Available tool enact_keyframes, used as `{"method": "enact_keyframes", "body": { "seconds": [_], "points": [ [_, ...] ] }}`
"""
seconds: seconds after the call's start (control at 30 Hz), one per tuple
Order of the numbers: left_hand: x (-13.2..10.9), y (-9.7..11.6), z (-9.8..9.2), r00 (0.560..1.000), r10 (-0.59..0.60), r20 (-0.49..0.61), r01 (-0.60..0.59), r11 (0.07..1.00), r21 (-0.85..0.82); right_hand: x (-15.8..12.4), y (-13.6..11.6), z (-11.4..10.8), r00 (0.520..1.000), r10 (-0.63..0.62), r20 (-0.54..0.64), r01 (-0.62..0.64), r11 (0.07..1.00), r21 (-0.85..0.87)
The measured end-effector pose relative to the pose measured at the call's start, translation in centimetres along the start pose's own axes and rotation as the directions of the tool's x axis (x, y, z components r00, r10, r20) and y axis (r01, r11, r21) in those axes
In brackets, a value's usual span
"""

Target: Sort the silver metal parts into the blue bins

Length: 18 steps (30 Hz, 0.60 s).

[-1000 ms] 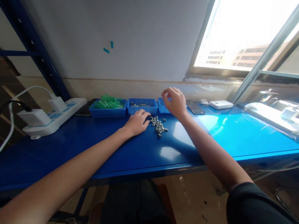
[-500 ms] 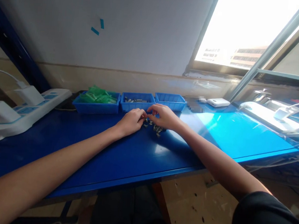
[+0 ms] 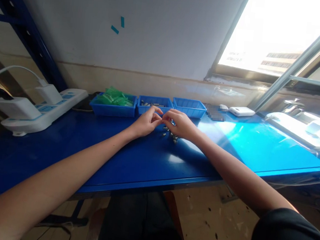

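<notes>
Bin at left (image 3: 112, 111): green pieces (image 3: 114, 97) heaped; middle bin (image 3: 140, 110): metal parts (image 3: 147, 104).

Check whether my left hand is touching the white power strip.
Apart: the head view shows a wide stretch of blue tabletop between your left hand and the white power strip.

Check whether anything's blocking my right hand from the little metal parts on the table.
Nothing visible is in the way. Your right hand partly covers the metal parts in this view. Your left hand is beside them, and the blue bins stand beyond.
</notes>
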<state>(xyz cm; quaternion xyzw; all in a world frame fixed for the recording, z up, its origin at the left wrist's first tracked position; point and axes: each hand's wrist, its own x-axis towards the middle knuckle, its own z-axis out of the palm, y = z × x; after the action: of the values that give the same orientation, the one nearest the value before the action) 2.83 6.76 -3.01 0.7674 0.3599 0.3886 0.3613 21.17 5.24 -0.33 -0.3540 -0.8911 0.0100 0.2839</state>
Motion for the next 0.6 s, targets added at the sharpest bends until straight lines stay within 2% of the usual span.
{"method": "enact_keyframes", "body": {
  "seconds": [0.07, 0.13, 0.23, 0.27, 0.33, 0.4, 0.43, 0.5, 0.6],
  "points": [
    [0.1, 0.0, 0.0, 1.000, 0.004, -0.010, -0.003, 1.000, 0.030, -0.1, 0.1, 0.2, 0.999, 0.001, 0.049, -0.001, 1.000, -0.007],
    [0.1, 0.0, 0.0, 0.998, -0.008, -0.066, 0.014, 0.994, 0.104, -0.2, 0.4, 0.4, 0.995, 0.011, 0.101, -0.008, 1.000, -0.029],
    [-0.1, 0.4, -0.7, 0.993, 0.022, -0.116, 0.016, 0.948, 0.317, -0.1, 0.7, 0.5, 0.990, 0.036, 0.139, -0.026, 0.997, -0.075],
    [-0.2, 0.6, -1.1, 0.996, 0.045, -0.079, -0.009, 0.915, 0.403, -0.1, 0.7, 0.4, 0.988, 0.043, 0.145, -0.031, 0.996, -0.087],
    [-0.6, 1.2, -2.1, 0.996, 0.051, 0.074, -0.084, 0.823, 0.562, -0.1, 0.6, 0.1, 0.985, 0.051, 0.167, -0.035, 0.995, -0.099],
    [-1.0, 1.8, -3.0, 0.976, -0.016, 0.218, -0.138, 0.729, 0.671, -0.3, 0.3, -0.2, 0.978, 0.053, 0.203, -0.031, 0.993, -0.111],
    [-1.2, 2.0, -3.4, 0.966, -0.059, 0.253, -0.143, 0.694, 0.706, -0.3, 0.1, -0.3, 0.973, 0.053, 0.225, -0.027, 0.993, -0.119],
    [-1.3, 2.2, -3.8, 0.958, -0.125, 0.259, -0.116, 0.655, 0.747, -0.5, -0.3, -0.4, 0.963, 0.052, 0.264, -0.017, 0.991, -0.134],
    [-1.4, 2.1, -3.8, 0.962, -0.148, 0.230, -0.080, 0.652, 0.754, -0.4, -0.7, -0.7, 0.963, 0.027, 0.269, 0.008, 0.992, -0.130]
  ]
}}
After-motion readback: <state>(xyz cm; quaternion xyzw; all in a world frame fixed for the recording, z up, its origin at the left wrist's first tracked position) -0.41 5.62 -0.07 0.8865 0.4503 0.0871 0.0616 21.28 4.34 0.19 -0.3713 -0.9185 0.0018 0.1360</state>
